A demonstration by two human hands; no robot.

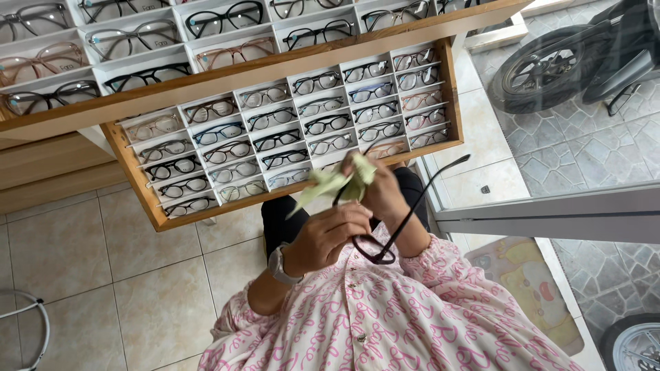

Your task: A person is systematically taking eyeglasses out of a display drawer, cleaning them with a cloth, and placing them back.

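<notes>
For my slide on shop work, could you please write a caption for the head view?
Both hands, left hand and right hand, hold dark glasses and a pale green cloth above an open drawer of frames.

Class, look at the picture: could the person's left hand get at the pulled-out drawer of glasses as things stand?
Probably yes. The drawer stands open just beyond the left hand with nothing between them. But that hand grips the dark glasses and would have to let go first.

I wear a pink and white patterned blouse [412, 323] with gathered cuffs, dark trousers [282, 223], and a silver wristwatch [278, 264].
</notes>
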